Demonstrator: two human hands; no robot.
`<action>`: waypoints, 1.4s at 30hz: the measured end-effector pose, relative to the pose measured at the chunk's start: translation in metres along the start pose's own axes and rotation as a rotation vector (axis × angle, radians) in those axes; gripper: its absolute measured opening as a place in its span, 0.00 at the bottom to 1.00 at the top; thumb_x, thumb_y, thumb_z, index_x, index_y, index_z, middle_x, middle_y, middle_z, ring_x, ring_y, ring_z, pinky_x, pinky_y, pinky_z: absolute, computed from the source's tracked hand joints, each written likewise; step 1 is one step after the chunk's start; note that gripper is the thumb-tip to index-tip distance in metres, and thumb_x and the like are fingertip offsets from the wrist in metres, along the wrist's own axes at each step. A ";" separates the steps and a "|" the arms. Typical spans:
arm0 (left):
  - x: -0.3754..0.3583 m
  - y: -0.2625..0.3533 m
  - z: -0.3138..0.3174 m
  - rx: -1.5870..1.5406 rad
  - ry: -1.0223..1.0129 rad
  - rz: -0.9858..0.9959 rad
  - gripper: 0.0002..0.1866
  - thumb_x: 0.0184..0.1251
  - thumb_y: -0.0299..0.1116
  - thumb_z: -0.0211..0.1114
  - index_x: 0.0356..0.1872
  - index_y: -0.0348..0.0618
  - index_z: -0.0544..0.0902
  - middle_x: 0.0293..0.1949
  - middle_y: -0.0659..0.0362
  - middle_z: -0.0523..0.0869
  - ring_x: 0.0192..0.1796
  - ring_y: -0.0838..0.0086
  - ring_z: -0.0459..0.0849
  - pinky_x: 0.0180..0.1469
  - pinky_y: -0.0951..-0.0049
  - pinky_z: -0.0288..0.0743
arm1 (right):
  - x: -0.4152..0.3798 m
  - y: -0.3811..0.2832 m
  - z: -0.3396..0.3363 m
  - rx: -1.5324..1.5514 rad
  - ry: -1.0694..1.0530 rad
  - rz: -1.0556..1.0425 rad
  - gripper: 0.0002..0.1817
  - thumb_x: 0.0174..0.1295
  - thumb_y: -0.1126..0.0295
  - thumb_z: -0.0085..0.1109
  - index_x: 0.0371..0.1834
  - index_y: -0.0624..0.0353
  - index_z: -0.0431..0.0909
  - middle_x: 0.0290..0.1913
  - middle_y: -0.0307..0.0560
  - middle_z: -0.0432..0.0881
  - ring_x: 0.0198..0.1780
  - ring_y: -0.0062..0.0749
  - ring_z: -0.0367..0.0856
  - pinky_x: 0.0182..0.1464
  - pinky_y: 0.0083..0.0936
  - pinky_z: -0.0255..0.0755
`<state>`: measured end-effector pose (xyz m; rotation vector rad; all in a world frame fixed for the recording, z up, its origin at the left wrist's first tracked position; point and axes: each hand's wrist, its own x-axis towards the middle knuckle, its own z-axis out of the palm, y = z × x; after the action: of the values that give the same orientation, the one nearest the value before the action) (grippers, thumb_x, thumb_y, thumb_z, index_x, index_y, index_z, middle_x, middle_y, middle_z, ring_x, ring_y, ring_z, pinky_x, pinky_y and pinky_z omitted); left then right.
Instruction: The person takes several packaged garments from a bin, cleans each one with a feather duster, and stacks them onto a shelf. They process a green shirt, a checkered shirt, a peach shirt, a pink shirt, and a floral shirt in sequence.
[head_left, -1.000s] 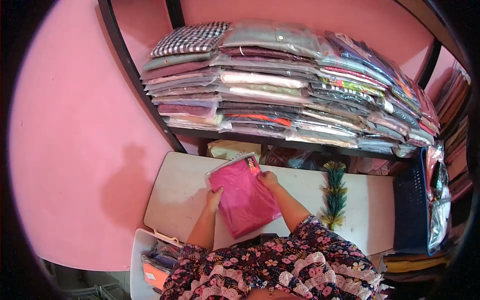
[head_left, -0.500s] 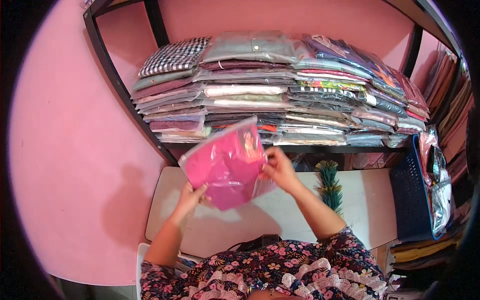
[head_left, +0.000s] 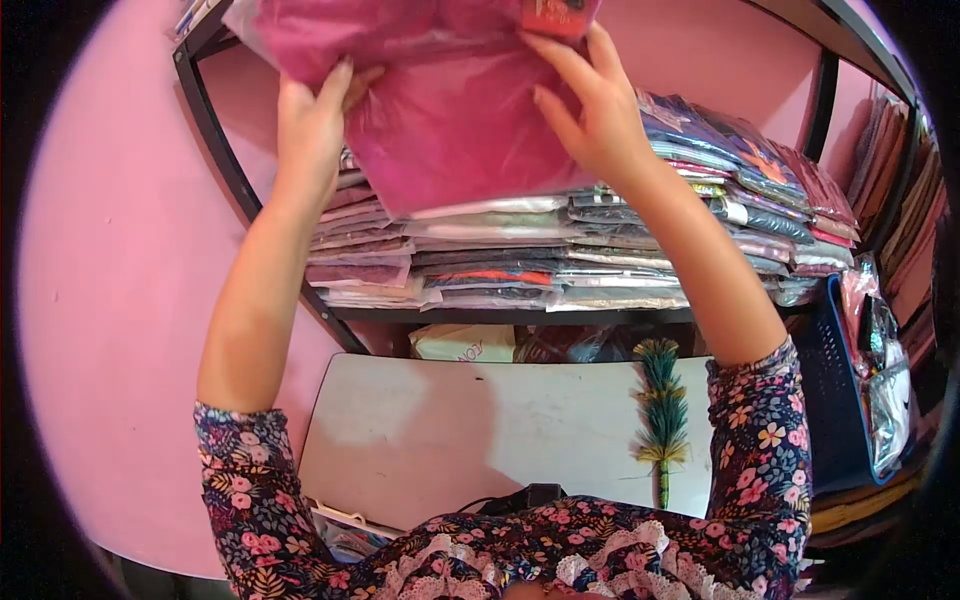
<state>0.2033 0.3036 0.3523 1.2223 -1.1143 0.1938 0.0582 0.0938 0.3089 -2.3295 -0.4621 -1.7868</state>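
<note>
A pink garment in a clear plastic bag (head_left: 450, 130) is held up high before the shelf, its top cut off by the frame edge. My left hand (head_left: 318, 115) grips its left side, thumb on the near face. On the right side, my right hand (head_left: 595, 110) holds it with fingers on the near face, close to a small red-orange label (head_left: 558, 15) at the upper right. Behind and below the bag are stacks of folded garments in clear bags (head_left: 490, 255), partly hidden by it.
A white table (head_left: 400, 430) stands below the dark-framed shelf (head_left: 215, 140). On its right lies a green and yellow feathery duster (head_left: 660, 400). A blue basket (head_left: 835, 390) with bagged items is at the right. Under the shelf sits a pale box (head_left: 462, 343).
Both hands have raised the bagged pink garment from above the table to in front of the upper stacks. Both arms are now stretched forward, and the duster shows in full.
</note>
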 end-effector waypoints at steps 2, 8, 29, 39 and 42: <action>0.028 -0.009 0.007 0.047 0.051 0.050 0.25 0.68 0.29 0.55 0.62 0.36 0.58 0.55 0.49 0.75 0.52 0.62 0.81 0.59 0.63 0.70 | 0.012 0.015 0.004 -0.062 0.001 -0.002 0.29 0.51 0.73 0.61 0.60 0.62 0.67 0.62 0.63 0.60 0.63 0.58 0.62 0.63 0.39 0.60; 0.088 -0.057 0.021 0.125 0.048 0.140 0.17 0.69 0.25 0.52 0.57 0.36 0.65 0.51 0.52 0.78 0.51 0.66 0.81 0.53 0.67 0.74 | 0.024 0.064 0.034 0.009 0.122 0.086 0.27 0.51 0.77 0.57 0.58 0.63 0.67 0.60 0.63 0.63 0.60 0.58 0.64 0.61 0.37 0.62; 0.018 -0.156 -0.022 1.149 -0.523 0.430 0.29 0.55 0.20 0.51 0.63 0.43 0.67 0.61 0.48 0.72 0.63 0.56 0.70 0.65 0.63 0.64 | -0.012 0.124 0.089 -0.054 -0.825 0.222 0.31 0.58 0.50 0.56 0.63 0.51 0.69 0.60 0.57 0.71 0.59 0.54 0.70 0.62 0.39 0.64; 0.002 -0.145 -0.034 1.161 -0.463 0.647 0.14 0.52 0.26 0.66 0.42 0.45 0.79 0.58 0.54 0.75 0.60 0.59 0.74 0.58 0.65 0.71 | -0.039 0.093 0.076 -0.173 -0.580 0.083 0.31 0.54 0.60 0.63 0.64 0.47 0.67 0.60 0.54 0.72 0.59 0.51 0.71 0.60 0.40 0.66; 0.000 -0.153 -0.038 1.226 -0.341 0.643 0.08 0.51 0.29 0.67 0.34 0.45 0.81 0.56 0.58 0.78 0.55 0.64 0.78 0.53 0.67 0.74 | -0.053 0.090 0.077 -0.217 -0.547 0.054 0.30 0.55 0.61 0.61 0.64 0.44 0.67 0.60 0.52 0.73 0.58 0.50 0.72 0.59 0.42 0.66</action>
<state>0.3245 0.2740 0.2564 1.9401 -1.7478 1.3507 0.1467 0.0269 0.2424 -2.9496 -0.2755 -1.2055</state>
